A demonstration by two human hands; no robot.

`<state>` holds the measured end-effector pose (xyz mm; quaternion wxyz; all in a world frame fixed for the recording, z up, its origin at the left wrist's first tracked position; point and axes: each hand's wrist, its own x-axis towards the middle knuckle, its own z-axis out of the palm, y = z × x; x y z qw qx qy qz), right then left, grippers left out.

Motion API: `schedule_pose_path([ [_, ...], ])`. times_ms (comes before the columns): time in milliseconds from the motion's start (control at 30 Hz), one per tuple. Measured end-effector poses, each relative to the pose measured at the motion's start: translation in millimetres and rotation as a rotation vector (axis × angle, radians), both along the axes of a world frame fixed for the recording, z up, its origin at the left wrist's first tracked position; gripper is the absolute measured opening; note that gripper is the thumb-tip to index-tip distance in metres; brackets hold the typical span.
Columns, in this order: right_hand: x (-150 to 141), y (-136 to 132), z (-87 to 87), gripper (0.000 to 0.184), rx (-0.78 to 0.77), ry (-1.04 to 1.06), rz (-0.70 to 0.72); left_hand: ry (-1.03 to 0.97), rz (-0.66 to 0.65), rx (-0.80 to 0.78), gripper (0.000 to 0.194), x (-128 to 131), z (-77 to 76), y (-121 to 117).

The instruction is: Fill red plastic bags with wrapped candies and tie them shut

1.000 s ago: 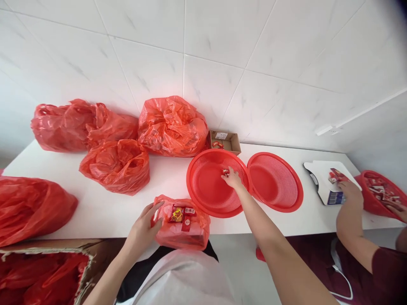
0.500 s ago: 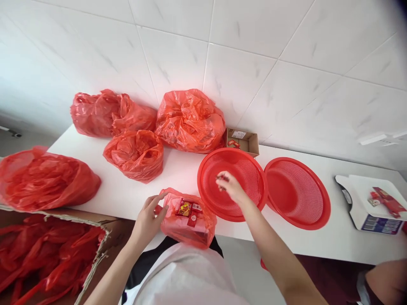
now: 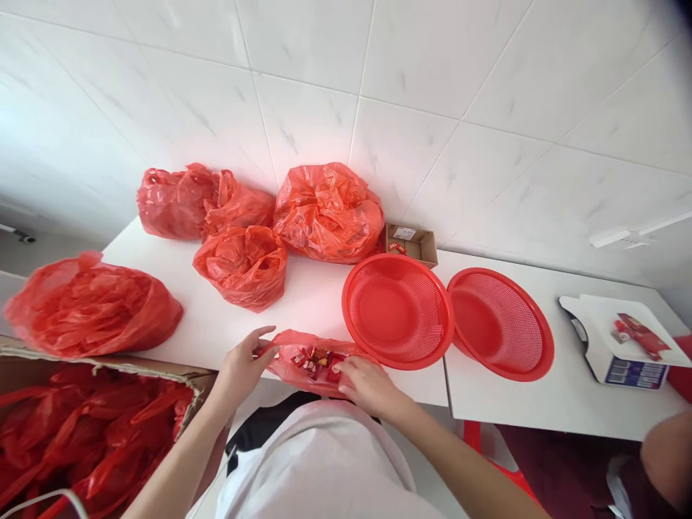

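Note:
An open red plastic bag sits at the table's front edge, right before my body. Several small red snack packets, one with some yellow on it, lie in its mouth. My left hand pinches the bag's left rim between thumb and fingers. Over the bag's right side is my right hand, its fingertips inside the mouth by the packets. Its thumb and forefinger are apart, and I see nothing held between them. A red mesh basket stands just beyond my right hand, with no packets visible inside.
A second red basket leans beside the first. Full red bags line the wall. A small cardboard box stands behind the baskets. At right is a scale with packets on it. A carton of red bags stands left; a person's arm shows lower right.
My right hand has come from over the basket, where it held something small, to the bag's mouth. More packets show in the bag. My left hand has closed on its rim.

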<state>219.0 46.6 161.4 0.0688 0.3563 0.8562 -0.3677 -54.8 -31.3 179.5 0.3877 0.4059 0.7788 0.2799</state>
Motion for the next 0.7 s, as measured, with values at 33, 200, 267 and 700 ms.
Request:
schedule_pose_path([
  [33, 11, 1, 10.7, 0.037, 0.067, -0.061, 0.054, 0.005, -0.02, -0.039, 0.05, -5, 0.6, -3],
  [200, 43, 12, 45.6, 0.031, 0.374, -0.335, 0.221, -0.012, -0.155, -0.188, 0.031, -22, 8.6, -20],
  [267, 44, 17, 57.1, 0.032, 0.378, -0.342, 0.195, -0.074, -0.2, -0.183, 0.035, -25, 19.0, -22],
  [700, 4, 25, 159.7, 0.023, 0.15, 0.307, -0.078, -0.944, -0.262, 0.327, 0.066, 13, 64.3, 7],
])
